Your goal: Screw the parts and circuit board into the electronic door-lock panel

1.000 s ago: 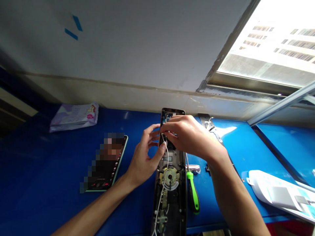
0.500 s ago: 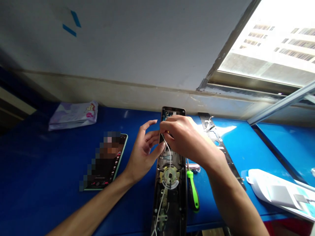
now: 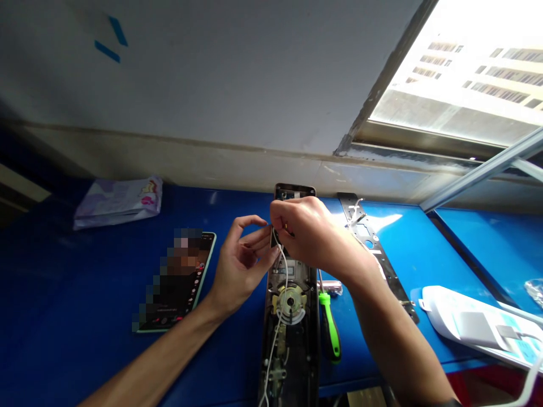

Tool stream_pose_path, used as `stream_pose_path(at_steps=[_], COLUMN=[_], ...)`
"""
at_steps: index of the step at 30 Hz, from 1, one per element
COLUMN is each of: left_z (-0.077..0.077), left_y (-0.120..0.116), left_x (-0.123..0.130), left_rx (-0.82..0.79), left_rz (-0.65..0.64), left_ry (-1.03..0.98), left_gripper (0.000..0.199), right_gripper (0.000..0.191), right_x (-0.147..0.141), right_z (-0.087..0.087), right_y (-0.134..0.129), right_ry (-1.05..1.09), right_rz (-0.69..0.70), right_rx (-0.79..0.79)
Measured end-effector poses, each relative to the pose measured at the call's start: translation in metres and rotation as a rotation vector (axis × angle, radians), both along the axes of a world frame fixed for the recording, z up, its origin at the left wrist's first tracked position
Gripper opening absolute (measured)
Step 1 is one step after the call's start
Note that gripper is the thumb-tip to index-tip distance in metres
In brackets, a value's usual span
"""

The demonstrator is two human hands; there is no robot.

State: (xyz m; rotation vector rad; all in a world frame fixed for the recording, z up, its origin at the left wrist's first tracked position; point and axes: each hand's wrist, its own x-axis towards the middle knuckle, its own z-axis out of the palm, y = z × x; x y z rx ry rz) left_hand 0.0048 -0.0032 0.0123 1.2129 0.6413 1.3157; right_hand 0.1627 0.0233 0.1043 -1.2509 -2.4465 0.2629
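A long dark door lock housing (image 3: pixel 311 316) lies open on the blue table, its inside facing up, with a round brass-coloured part (image 3: pixel 291 302) in the middle. Along it runs a thin white cable (image 3: pixel 285 271) that goes up under my right hand. Over the upper part, my right hand (image 3: pixel 307 229) is closed in a pinch at the cable's upper end; the fingertips are mostly hidden. My left hand (image 3: pixel 244 260) holds the housing's left edge between thumb and fingers, the index finger curved away from it. The thumb tip is close to the cable.
Right of the housing lie a green-and-black screwdriver (image 3: pixel 330 328), a small shiny cylinder (image 3: pixel 335 287) and a black metal plate (image 3: pixel 384 265). Farther right is a white power strip (image 3: pixel 441 308) with plugs. To the left are a phone (image 3: pixel 173 299) and a tissue pack (image 3: pixel 119 200).
The whole view has shifted slightly, so things sit a little farther left. Both hands stay at the upper part of the housing; the right fingers have curled slightly more.
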Motion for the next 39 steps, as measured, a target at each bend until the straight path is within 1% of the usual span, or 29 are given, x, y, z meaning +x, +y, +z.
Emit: stream_pose_path(at_steps=[7,13,22,29,33,39], left_z=[0.005,0.001,0.0,-0.003,-0.004,0.001], left_y=[-0.001,0.002,0.001,0.001,0.0,-0.002], left_x=[0.001,0.0,0.003,0.004,0.004,0.005], left_rx=[-0.048,-0.065,-0.085,-0.142,-0.176,-0.233], left_rz=[-0.009,-0.008,0.031,0.053,0.065,0.082], left_ry=[-0.033,-0.047,-0.043,-0.049,-0.05,-0.053], left_gripper=[0.046,0.046,0.049,0.05,0.05,0.043], right_gripper=[0.02,0.018,0.015,0.011,0.016,0.014], right_x=[-0.001,0.001,0.007,0.015,0.022,0.022], right_z=[-0.002,-0.004,0.0,0.004,0.009,0.008], right_y=[0.001,0.005,0.006,0.011,0.011,0.01], right_ry=[0.001,0.008,0.057,0.077,0.069,0.056], right_rz=[0.007,0.01,-0.017,0.011,-0.008,-0.037], right_rx=[-0.005,-0.011,-0.043,-0.087,-0.09,-0.086])
